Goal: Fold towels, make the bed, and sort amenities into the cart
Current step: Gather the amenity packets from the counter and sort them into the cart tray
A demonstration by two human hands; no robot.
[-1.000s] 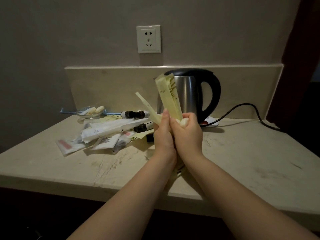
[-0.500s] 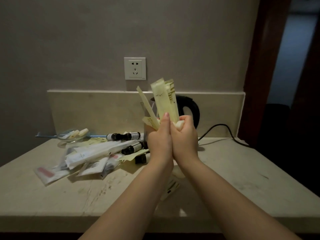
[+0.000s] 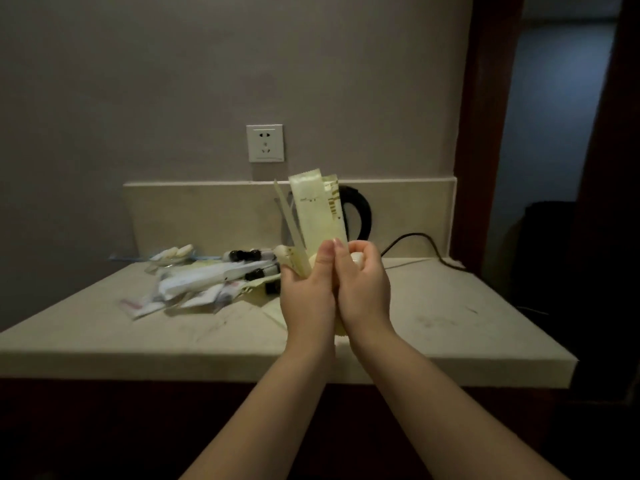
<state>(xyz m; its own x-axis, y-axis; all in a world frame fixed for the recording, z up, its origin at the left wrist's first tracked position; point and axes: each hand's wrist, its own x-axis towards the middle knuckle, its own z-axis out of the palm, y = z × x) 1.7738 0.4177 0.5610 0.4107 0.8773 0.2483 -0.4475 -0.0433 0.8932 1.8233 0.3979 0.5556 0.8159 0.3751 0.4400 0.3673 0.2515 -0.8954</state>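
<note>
Head camera is showing me both hands pressed together above the worktop [image 3: 450,306]. My left hand [image 3: 306,294] and right hand [image 3: 365,291] are clasping an upright bundle of pale yellow sachets [image 3: 317,216], fingers [image 3: 369,254] curling round it. A kettle [image 3: 358,213] is standing behind. At back left, a small clear dish [image 3: 162,267] is holding white pieces [image 3: 177,252], beside a loose pile of packets [image 3: 194,285] and black-capped bottles [image 3: 242,254].

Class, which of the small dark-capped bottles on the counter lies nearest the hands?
The frontmost bottle, just beside the left hand; the other bottles lie farther back and to its left.
</note>
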